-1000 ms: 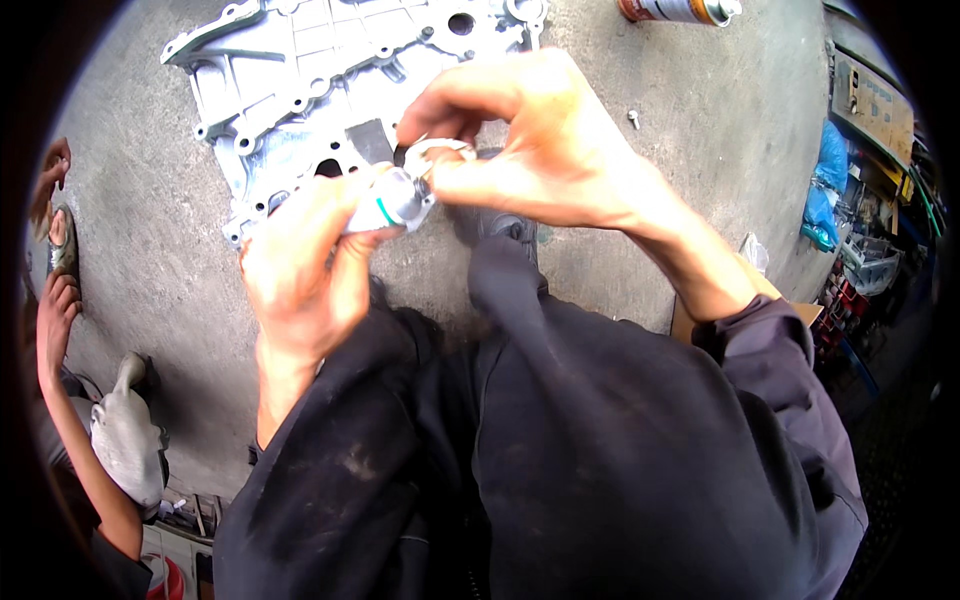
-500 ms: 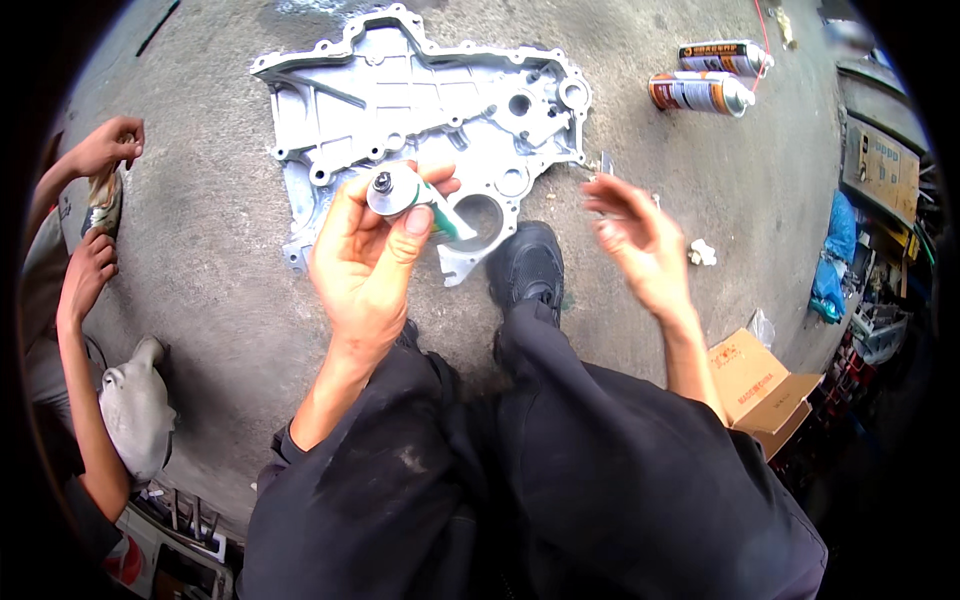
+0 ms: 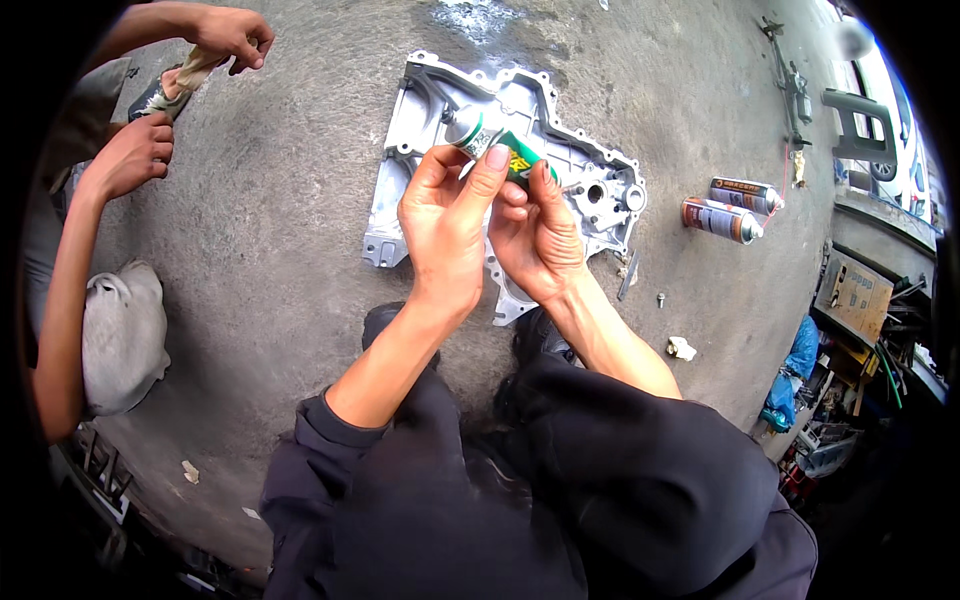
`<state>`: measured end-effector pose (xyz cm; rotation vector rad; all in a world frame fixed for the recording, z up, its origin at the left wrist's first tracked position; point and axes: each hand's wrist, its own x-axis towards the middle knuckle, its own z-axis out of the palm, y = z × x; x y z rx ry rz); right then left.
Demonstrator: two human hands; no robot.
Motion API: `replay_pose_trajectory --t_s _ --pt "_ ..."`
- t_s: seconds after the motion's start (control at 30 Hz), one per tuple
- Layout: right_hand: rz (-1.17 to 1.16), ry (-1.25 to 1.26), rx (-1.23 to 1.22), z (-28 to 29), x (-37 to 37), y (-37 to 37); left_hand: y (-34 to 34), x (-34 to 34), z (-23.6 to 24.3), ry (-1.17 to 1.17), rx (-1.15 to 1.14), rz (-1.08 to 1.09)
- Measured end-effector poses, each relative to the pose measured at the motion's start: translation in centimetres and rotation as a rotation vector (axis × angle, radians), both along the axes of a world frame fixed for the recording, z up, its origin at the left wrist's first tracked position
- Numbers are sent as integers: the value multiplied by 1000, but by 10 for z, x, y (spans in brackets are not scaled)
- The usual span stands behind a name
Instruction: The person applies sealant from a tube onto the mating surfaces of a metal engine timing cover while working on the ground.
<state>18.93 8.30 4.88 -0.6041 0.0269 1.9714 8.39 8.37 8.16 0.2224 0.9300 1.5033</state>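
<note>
The tube, green and white, is up in front of the person, over the metal cover, held by both hands. The left hand is curled closed around its nozzle half, thumb pressed on top. The right hand is half curled, with the tail end apparently pinched between thumb and fingers; part of that grip is hidden.

As for how far things have come, the tube is already in hand, its dark tip pointing up and to the left, away from the right hand. Whether the tip is capped or open cannot be told. The cover lies on the floor, ribbed side up. No line of paste can be made out on its visible rim, though that edge is too small to be sure, so any spreading looks not yet done.

A thin blade lies just beside the cover, a bolt near it, and two spray cans farther right.
</note>
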Motion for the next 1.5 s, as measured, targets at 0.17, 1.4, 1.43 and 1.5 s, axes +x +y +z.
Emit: replay_pose_trajectory --t_s 0.17,1.4,1.43,1.5 --pt "-71 -25 4 1 -6 15 7 -12 -12 -42 14 -23" --pt "-53 -1549 746 -60 -69 178 -73 -94 -111 1280 -143 -130" --pt "-57 -1564 743 -60 -69 178 -74 -95 -114 1283 -166 -127" --pt "-67 -1581 741 -60 -68 180 -75 -97 -117 1272 -161 -123"
